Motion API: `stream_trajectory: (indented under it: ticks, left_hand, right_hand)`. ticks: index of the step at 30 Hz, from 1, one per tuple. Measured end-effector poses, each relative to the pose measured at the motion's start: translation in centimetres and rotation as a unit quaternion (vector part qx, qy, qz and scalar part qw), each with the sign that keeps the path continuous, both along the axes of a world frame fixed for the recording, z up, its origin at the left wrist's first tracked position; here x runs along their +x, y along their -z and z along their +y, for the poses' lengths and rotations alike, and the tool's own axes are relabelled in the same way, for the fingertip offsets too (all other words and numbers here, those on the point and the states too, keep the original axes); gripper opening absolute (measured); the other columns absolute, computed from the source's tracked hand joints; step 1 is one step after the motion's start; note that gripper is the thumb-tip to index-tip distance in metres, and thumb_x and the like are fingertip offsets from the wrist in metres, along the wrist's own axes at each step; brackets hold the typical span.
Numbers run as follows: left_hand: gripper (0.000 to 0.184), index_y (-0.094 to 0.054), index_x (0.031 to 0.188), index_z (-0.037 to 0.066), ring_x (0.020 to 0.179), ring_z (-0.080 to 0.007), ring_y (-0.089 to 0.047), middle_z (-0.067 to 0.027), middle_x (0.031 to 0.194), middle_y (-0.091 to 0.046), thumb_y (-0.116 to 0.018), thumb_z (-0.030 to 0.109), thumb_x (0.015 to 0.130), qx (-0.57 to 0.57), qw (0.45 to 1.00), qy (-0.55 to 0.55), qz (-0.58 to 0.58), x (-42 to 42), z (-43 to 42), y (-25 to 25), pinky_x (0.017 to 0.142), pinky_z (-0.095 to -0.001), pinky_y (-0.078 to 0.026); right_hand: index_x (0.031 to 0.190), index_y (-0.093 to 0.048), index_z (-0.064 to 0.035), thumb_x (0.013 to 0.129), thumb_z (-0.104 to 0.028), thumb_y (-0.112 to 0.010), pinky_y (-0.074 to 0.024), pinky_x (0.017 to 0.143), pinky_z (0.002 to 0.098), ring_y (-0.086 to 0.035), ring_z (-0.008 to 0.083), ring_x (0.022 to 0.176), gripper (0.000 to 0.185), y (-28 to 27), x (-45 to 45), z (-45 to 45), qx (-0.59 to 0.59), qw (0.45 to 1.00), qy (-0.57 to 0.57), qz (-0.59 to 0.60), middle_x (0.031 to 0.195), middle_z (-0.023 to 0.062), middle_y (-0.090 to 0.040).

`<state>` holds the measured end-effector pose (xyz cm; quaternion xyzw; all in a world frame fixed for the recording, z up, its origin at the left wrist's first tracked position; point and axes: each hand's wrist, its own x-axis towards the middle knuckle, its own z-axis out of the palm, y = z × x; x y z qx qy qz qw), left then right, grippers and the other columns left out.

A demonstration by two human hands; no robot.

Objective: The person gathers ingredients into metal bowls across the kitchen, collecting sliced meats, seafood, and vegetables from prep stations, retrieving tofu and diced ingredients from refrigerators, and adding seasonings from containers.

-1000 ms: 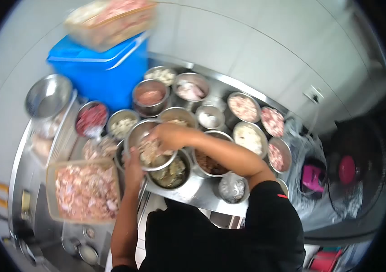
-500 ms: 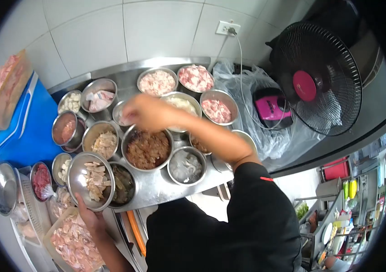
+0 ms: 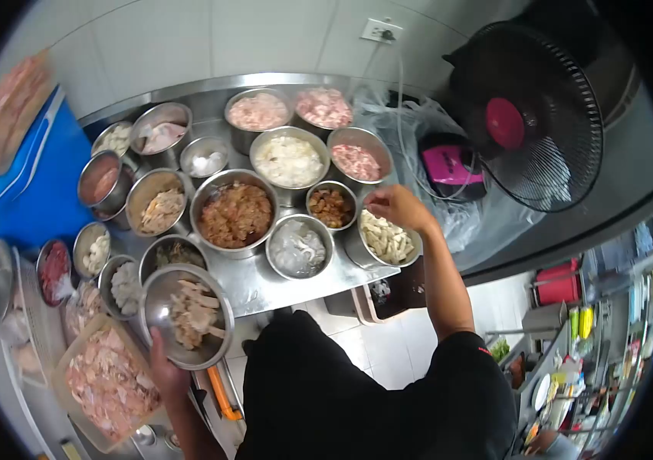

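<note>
Head view: the left hand [image 3: 164,366] is clamped on the steel bowl [image 3: 159,308], supporting it; the right hand [image 3: 399,208] dips toward pale strips [image 3: 386,241], its grip impossible to tell.

- Readable text, brands, numbers or signs: none.
- Round pink plastic hub [image 3: 504,123] of the black wire-caged fan [image 3: 583,115]: faint pale marking, too small and blurred to read.
- Glossy pink panel [image 3: 449,164] on the black plastic fan base [image 3: 428,144]: small dark marks, illegible; cannot tell whether they are letters.
- Short red mark [image 3: 485,350] on the black fabric sleeve [image 3: 461,376]: no letters or numbers discernible.
- Upright yellow container [image 3: 586,322] among the crowded shelving at right: any label too small to read.
</note>
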<state>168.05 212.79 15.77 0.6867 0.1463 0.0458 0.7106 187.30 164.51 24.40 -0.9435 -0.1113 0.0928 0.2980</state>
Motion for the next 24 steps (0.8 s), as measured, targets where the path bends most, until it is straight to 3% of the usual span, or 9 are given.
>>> stream_trajectory:
  ticks: [1, 2, 4, 6, 7, 10, 15, 17, 24]
  left_hand:
    - [0.052, -0.045, 0.126, -0.007, 0.101, -0.0246, -0.059, -0.0176, 0.119, -0.055, -0.043, 0.037, 0.098, 0.01, 0.999, 0.036, 0.039, -0.5, -1.3, -1.5, 0.09, -0.0335, -0.046]
    - [0.052, -0.045, 0.126, -0.007, 0.101, -0.0246, -0.059, -0.0176, 0.119, -0.055, -0.043, 0.037, 0.098, 0.014, 0.999, 0.026, 0.039, -1.3, -2.2, -1.1, 0.09, -0.0335, -0.046]
    - [0.052, -0.045, 0.124, -0.006, 0.103, -0.0231, -0.059, -0.0167, 0.118, -0.056, -0.038, 0.039, 0.099, -0.292, 0.952, -0.065, 0.064, -2.7, -4.6, 1.3, 0.089, -0.0337, -0.047]
    - [0.052, -0.048, 0.122, -0.006, 0.101, -0.0218, -0.06, -0.0152, 0.117, -0.057, -0.037, 0.039, 0.099, -0.242, 0.963, -0.073, 0.091, -3.9, -6.4, 2.1, 0.088, -0.0325, -0.048]
    - [0.053, -0.05, 0.119, -0.006, 0.099, -0.0205, -0.06, -0.0137, 0.115, -0.058, -0.035, 0.04, 0.099, -0.19, 0.972, -0.068, 0.12, -4.6, -6.9, 2.7, 0.088, -0.0313, -0.048]
    - [0.051, -0.047, 0.122, -0.004, 0.096, -0.0213, -0.062, -0.0145, 0.111, -0.06, -0.038, 0.039, 0.099, -0.208, 0.964, -0.119, 0.116, -6.3, -8.6, 6.2, 0.086, -0.0336, -0.05]
    - [0.049, -0.046, 0.124, -0.001, 0.089, -0.0196, -0.063, -0.0131, 0.108, -0.061, -0.04, 0.039, 0.098, -0.212, 0.96, -0.171, 0.058, -6.5, -12.5, 5.7, 0.074, -0.0299, -0.053]
    - [0.053, -0.032, 0.136, -0.001, 0.113, -0.0219, -0.053, -0.0154, 0.126, -0.051, -0.037, 0.036, 0.099, -0.2, 0.96, -0.101, 0.166, -6.8, -12.4, 5.5, 0.093, -0.0331, -0.043]
    - [0.052, -0.034, 0.135, -0.001, 0.112, -0.0226, -0.054, -0.0155, 0.126, -0.05, -0.038, 0.037, 0.099, -0.21, 0.958, -0.127, 0.147, -5.1, -15.0, 5.0, 0.095, -0.0342, -0.044]
  right_hand:
    - [0.09, -0.067, -0.0016, 0.081, -0.012, -0.065, -0.048, 0.065, 0.0297, -0.06, 0.013, 0.067, 0.014, 0.7, 0.3, 0.4, 0.032, 0.999, 0.01, 0.001, 0.072, 0.0101, -0.064]
    - [0.09, -0.067, -0.0013, 0.078, -0.01, -0.067, -0.0487, 0.067, 0.0316, -0.063, 0.0194, 0.07, 0.015, 1.9, 1.0, 0.4, 0.042, 0.999, -0.016, -0.027, 0.077, 0.0119, -0.066]
    - [0.09, -0.067, -0.0014, 0.077, -0.01, -0.067, -0.049, 0.068, 0.0334, -0.063, 0.0242, 0.073, 0.016, 3.1, 3.0, 1.6, 0.019, 0.994, -0.068, -0.081, 0.078, 0.0131, -0.066]
    - [0.094, -0.067, -0.0029, 0.074, -0.011, -0.068, -0.0485, 0.077, 0.0392, -0.062, 0.0345, 0.086, 0.022, 4.1, 5.0, 2.6, -0.024, 0.986, -0.128, -0.104, 0.088, 0.0169, -0.065]
    - [0.094, -0.067, -0.0029, 0.074, -0.011, -0.068, -0.0485, 0.077, 0.0392, -0.062, 0.0345, 0.086, 0.022, 5.2, 5.6, 3.0, -0.017, 0.985, -0.137, -0.1, 0.088, 0.0169, -0.065]
    - [0.103, -0.065, -0.0044, 0.074, -0.024, -0.071, -0.0454, 0.086, 0.0416, -0.058, 0.0335, 0.096, 0.036, 6.5, 6.4, 4.7, -0.087, 0.98, -0.159, -0.088, 0.102, 0.0179, -0.061]
    - [0.105, -0.063, -0.0013, 0.071, -0.028, -0.074, -0.0447, 0.087, 0.0408, -0.055, 0.0353, 0.101, 0.044, 7.5, 6.6, 6.0, -0.113, 0.982, -0.125, -0.082, 0.101, 0.0206, -0.059]
    - [0.104, -0.061, -0.0009, 0.071, -0.027, -0.073, -0.0453, 0.086, 0.0415, -0.056, 0.0363, 0.098, 0.044, 7.5, 6.6, 6.0, -0.092, 0.988, -0.107, -0.07, 0.099, 0.0215, -0.059]
    - [0.098, -0.058, 0.0003, 0.07, -0.023, -0.066, -0.0464, 0.082, 0.0435, -0.057, 0.0375, 0.094, 0.038, 7.5, 6.4, 6.2, -0.118, 0.982, -0.099, -0.107, 0.096, 0.0229, -0.059]
